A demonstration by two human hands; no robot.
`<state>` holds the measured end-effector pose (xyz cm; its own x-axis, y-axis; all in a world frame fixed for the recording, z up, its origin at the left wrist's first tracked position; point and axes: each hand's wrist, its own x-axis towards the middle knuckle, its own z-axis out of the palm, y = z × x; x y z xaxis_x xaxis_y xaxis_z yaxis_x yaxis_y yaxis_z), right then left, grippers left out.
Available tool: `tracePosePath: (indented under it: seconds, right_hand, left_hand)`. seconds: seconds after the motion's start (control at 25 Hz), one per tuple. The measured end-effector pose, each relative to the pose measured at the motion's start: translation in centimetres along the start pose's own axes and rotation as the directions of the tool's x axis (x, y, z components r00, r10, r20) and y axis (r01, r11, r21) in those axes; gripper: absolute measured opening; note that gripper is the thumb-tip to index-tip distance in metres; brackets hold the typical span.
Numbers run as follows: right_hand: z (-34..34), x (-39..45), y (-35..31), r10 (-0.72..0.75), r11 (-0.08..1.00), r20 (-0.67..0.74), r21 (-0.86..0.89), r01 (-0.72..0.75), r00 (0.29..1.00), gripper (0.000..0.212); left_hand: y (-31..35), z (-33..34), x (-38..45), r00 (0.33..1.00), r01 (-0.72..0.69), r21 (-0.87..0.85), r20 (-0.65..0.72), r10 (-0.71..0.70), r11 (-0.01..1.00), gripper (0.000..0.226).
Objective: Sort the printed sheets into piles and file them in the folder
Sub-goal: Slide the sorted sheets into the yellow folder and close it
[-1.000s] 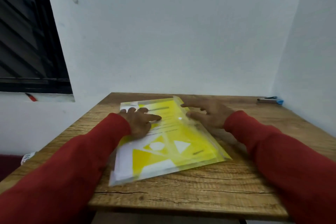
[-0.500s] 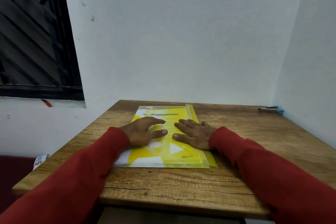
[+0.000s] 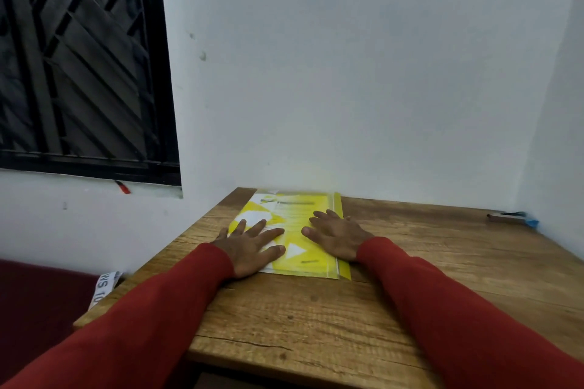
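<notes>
Folder point(image 3: 303, 230): lying flat on the bench point(image 3: 410, 278) near the far wall, yellow printed sheets showing through it.
Left hand point(image 3: 249, 246): resting palm-down on the folder's left part, fingers point(image 3: 268, 234) straight and spread.
Right hand point(image 3: 338, 238): pressing flat on its right part, fingers released.
</notes>
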<state>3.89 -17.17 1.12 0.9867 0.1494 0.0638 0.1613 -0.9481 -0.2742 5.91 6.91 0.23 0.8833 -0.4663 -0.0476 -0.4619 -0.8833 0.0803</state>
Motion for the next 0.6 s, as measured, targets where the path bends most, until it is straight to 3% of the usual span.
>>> tracePosePath:
  seconds: [0.32, 0.6]
  right_hand:
    - [0.76, 0.15, -0.33, 0.002, 0.994, 0.108, -0.105, 0.010, 0.994, 0.079]
    - [0.78, -0.22, -0.22, -0.010, 0.999, 0.061, -0.041, 0.012, 0.998, 0.079]
  left_hand:
    - [-1.29, 0.16, 1.11, 1.000, 0.004, 0.001, -0.007, -0.004, 1.000, 0.060]
    - [-1.28, 0.12, 0.99, 0.999, -0.006, -0.050, -0.043, 0.004, 0.999, 0.062]
